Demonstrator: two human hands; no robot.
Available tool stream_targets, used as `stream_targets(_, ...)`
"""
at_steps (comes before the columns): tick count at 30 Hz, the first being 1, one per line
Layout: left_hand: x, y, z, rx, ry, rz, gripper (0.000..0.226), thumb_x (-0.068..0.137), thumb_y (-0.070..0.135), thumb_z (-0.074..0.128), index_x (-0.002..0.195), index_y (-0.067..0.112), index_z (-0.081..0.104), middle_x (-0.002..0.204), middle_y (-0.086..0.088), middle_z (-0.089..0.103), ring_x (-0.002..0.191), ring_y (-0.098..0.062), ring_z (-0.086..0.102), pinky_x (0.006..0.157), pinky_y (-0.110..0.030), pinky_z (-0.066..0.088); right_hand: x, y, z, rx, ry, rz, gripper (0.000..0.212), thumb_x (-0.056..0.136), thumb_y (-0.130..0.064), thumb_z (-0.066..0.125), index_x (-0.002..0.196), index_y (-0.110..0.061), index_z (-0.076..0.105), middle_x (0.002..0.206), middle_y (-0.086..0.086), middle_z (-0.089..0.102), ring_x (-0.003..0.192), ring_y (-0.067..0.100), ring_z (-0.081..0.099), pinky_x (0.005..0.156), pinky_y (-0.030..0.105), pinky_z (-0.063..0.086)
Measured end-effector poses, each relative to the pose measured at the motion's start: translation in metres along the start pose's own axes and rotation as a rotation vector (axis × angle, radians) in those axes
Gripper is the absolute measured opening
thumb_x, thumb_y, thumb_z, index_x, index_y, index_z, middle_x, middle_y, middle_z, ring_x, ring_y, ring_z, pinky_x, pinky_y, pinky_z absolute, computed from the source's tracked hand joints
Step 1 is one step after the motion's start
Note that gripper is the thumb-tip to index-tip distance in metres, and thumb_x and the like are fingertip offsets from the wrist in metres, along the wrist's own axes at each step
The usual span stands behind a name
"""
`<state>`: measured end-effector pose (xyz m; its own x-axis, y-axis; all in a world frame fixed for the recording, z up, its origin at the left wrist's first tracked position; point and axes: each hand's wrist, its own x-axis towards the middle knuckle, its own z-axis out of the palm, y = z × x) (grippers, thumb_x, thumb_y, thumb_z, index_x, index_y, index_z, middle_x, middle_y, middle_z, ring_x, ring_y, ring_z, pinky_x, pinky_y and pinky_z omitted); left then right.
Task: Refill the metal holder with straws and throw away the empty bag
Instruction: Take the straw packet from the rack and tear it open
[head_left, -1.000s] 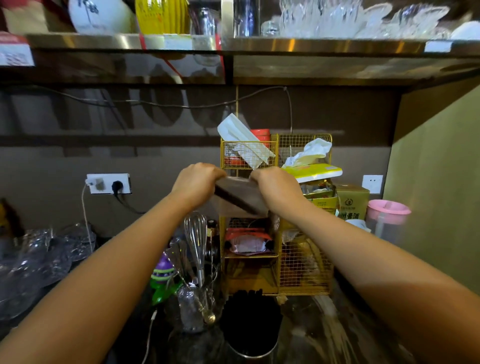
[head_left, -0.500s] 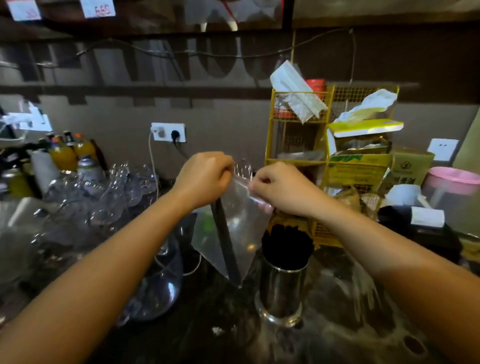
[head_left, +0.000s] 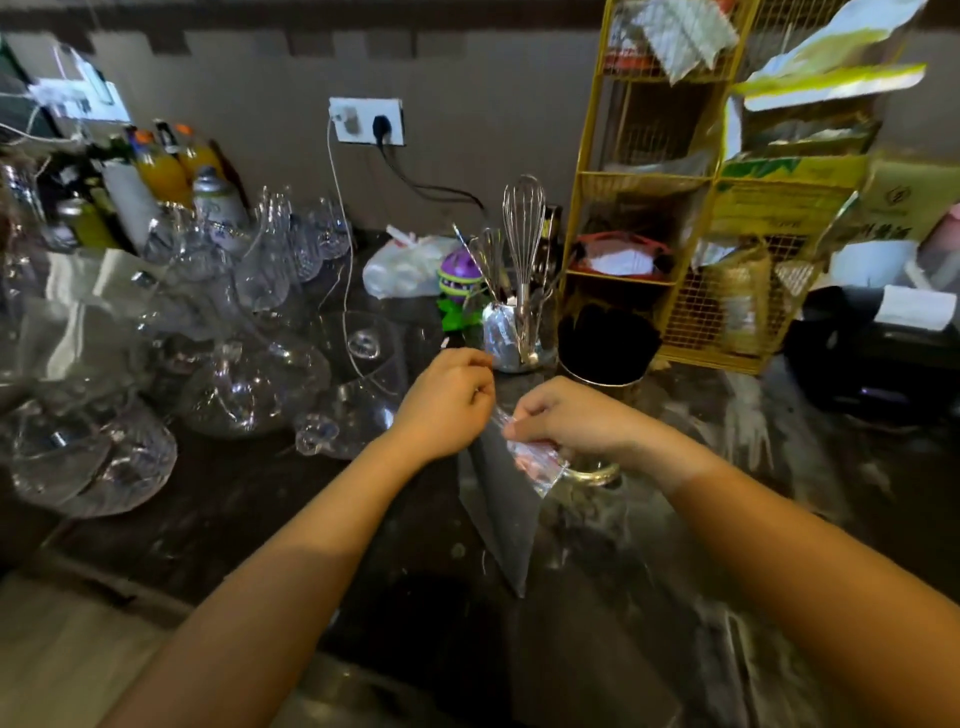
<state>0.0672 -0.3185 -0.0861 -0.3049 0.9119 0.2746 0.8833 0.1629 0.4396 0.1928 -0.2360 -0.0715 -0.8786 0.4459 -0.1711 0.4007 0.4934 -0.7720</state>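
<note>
A clear plastic bag (head_left: 503, 512) hangs between my hands over the dark counter, its lower corner pointing down. My left hand (head_left: 445, 405) pinches its top edge on the left. My right hand (head_left: 566, 423) grips the crumpled top on the right. Just behind my right hand stands the metal holder (head_left: 597, 470), packed with black straws (head_left: 607, 345); my wrist hides most of its wall. I cannot tell whether the bag still holds any straws.
Many clear glasses and bowls (head_left: 249, 358) crowd the counter's left side, with bottles (head_left: 161, 171) behind. A cup of whisks (head_left: 519, 312) stands beside the holder. A yellow wire rack (head_left: 670, 218) rises at the back right, and a black device (head_left: 878, 348) sits far right.
The view has tilted down toward the counter. Both hands have lowered with the bag, and it is now gathered narrower between them, in front of the holder.
</note>
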Motion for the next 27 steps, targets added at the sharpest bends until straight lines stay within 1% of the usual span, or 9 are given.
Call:
stream_targets(5,-0.01,0.001,0.011,-0.091,-0.043,-0.045,0.02,0.084,0.006,0.044,0.087,0.0,0.063,0.138,-0.013,0.042,0.13,-0.024,0.032,0.101,-0.027,0.026,-0.006,0.008,0.011,0.146,-0.094,0.094,0.034,0.085,-0.014,0.058,0.051,-0.015,0.053,0.038,-0.008,0.053,0.037,0.001,0.05,0.043,0.014,0.044)
stream_targets(9,-0.013,0.005,0.01,-0.112,-0.03,-0.033,0.028,0.084,0.013,0.051,0.112,0.01,0.054,0.143,-0.011,0.033,0.134,-0.025,0.026,0.107,-0.034,0.025,-0.008,0.01,0.01,0.164,-0.058,0.107,0.035,0.085,-0.016,0.059,0.05,-0.015,0.054,0.035,-0.009,0.053,0.037,0.001,0.05,0.049,0.016,0.043)
stream_targets(11,-0.013,0.005,0.008,-0.141,0.046,-0.044,0.027,0.084,0.019,0.054,0.11,0.012,0.053,0.125,-0.011,0.045,0.12,-0.024,0.041,0.096,-0.033,0.034,-0.009,0.012,0.009,0.191,-0.017,0.11,0.035,0.084,-0.017,0.059,0.05,-0.014,0.054,0.04,-0.007,0.054,0.037,0.001,0.049,0.049,0.017,0.042)
stream_targets(13,-0.014,0.004,0.007,-0.125,0.105,-0.074,0.016,0.085,0.025,0.053,0.089,0.01,0.057,0.094,-0.009,0.051,0.095,-0.024,0.049,0.079,-0.032,0.038,-0.01,0.012,0.008,0.215,0.031,0.101,0.036,0.084,-0.017,0.059,0.05,-0.013,0.053,0.046,-0.001,0.052,0.036,0.001,0.047,0.048,0.017,0.04)
stream_targets(15,-0.016,0.004,0.007,-0.157,-0.002,-0.139,0.03,0.088,0.03,0.048,0.065,0.011,0.053,0.069,-0.004,0.049,0.072,-0.022,0.052,0.068,-0.033,0.038,-0.009,0.013,0.009,0.24,0.082,0.08,0.036,0.085,-0.016,0.059,0.049,-0.013,0.051,0.047,-0.001,0.05,0.035,0.0,0.045,0.048,0.017,0.039)
stream_targets(17,-0.02,0.01,0.008,-0.36,-0.155,-0.234,0.043,0.09,0.034,0.043,0.052,0.014,0.05,0.053,0.0,0.048,0.052,-0.011,0.05,0.06,-0.029,0.04,-0.008,0.015,0.012,0.273,0.115,0.055,0.036,0.085,-0.014,0.059,0.049,-0.013,0.051,0.043,-0.003,0.049,0.033,0.0,0.045,0.046,0.016,0.038)
stream_targets(21,-0.021,0.018,0.009,-0.662,-0.256,-0.342,0.043,0.091,0.035,0.041,0.055,0.016,0.054,0.054,0.0,0.051,0.035,0.001,0.045,0.04,-0.007,0.035,-0.002,0.018,0.018,0.316,0.149,0.011,0.034,0.082,-0.012,0.062,0.049,-0.013,0.052,0.036,-0.008,0.049,0.033,-0.001,0.045,0.044,0.015,0.038)
stream_targets(25,-0.019,0.019,0.007,-0.709,-0.301,-0.316,0.039,0.09,0.036,0.041,0.061,0.016,0.057,0.055,0.0,0.051,0.037,0.0,0.045,0.038,-0.006,0.033,0.001,0.02,0.019,0.367,0.151,-0.015,0.027,0.078,-0.008,0.066,0.053,-0.01,0.056,0.04,-0.008,0.053,0.039,0.001,0.048,0.045,0.014,0.039)
stream_targets(27,-0.019,0.018,0.008,-0.705,-0.33,-0.305,0.038,0.09,0.037,0.041,0.061,0.017,0.058,0.055,0.001,0.051,0.041,-0.001,0.044,0.039,-0.008,0.032,0.001,0.022,0.02,0.397,0.128,-0.005,0.028,0.077,-0.007,0.066,0.052,-0.012,0.055,0.033,-0.007,0.052,0.034,0.0,0.047,0.04,0.011,0.037)
